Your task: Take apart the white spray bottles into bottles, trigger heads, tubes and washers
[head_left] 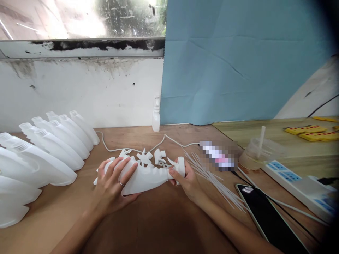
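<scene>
A white plastic spray bottle [149, 180] lies on its side above the table, its neck pointing right. My left hand [112, 180], with a ring on one finger, is wrapped round the bottle's wide body. At the neck, the fingers of my right hand [190, 181] are closed round a white trigger spray head [181, 165]. The head meets the bottle's mouth; whether it is screwed tight cannot be seen. Just behind the bottle, loose white trigger heads [160, 156] lie in a small pile, partly hidden by the bottle and my left hand.
Several open white bottles [66, 137] stand in rows at the left. Thin white tubes [219, 187] lie to the right, near a phone [265, 215], a power strip [286, 173] and a plastic cup with a straw [254, 155]. A small spray bottle [156, 118] stands by the wall.
</scene>
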Demonstrator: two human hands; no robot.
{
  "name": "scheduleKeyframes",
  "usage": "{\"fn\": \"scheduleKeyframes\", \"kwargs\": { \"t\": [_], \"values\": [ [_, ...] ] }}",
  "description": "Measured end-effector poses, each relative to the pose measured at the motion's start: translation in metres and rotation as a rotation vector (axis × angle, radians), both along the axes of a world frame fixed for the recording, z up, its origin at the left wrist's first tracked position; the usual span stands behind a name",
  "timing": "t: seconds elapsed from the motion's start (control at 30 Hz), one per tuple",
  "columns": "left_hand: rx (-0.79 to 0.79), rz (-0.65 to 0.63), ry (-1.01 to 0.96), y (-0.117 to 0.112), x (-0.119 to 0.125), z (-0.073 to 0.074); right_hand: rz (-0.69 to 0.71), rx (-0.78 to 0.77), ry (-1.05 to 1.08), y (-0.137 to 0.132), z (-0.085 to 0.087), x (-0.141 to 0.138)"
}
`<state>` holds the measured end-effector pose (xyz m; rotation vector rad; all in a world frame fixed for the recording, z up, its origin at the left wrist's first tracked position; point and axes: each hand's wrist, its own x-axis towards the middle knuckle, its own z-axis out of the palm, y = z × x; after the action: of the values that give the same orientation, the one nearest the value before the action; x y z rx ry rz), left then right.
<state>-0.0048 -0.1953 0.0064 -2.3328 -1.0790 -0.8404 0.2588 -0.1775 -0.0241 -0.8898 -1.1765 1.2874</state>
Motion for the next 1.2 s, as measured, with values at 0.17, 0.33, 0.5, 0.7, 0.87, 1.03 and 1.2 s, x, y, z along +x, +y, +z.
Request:
{"fn": "scheduleKeyframes", "kwargs": {
  "t": [0.17, 0.33, 0.5, 0.7, 0.87, 1.03, 1.2],
  "values": [
    [-0.02, 0.002, -0.01, -0.002, 0.003, 0.0, -0.029, -0.005, 0.038, 0.0, -0.002, -0.002],
    [0.023, 0.008, 0.0, -0.001, 0.002, -0.001, -0.021, -0.042, 0.079, 0.002, -0.003, -0.003],
    [0.049, -0.017, 0.021, 0.0, 0.001, -0.002, -0.072, -0.092, 0.076, 0.001, -0.002, -0.005],
    [0.063, -0.031, 0.014, 0.0, 0.002, -0.003, -0.102, -0.104, 0.076, -0.001, 0.002, -0.004],
    [0.031, -0.03, -0.041, 0.0, -0.001, 0.001, 0.126, -0.073, 0.192, -0.006, 0.018, -0.002],
    [-0.023, -0.057, -0.109, -0.003, 0.001, 0.006, 0.389, -0.002, 0.206, -0.009, 0.02, -0.003],
    [-0.039, -0.1, -0.126, -0.005, 0.004, 0.005, 0.134, 0.084, 0.024, -0.01, 0.014, -0.002]
  ]
}}
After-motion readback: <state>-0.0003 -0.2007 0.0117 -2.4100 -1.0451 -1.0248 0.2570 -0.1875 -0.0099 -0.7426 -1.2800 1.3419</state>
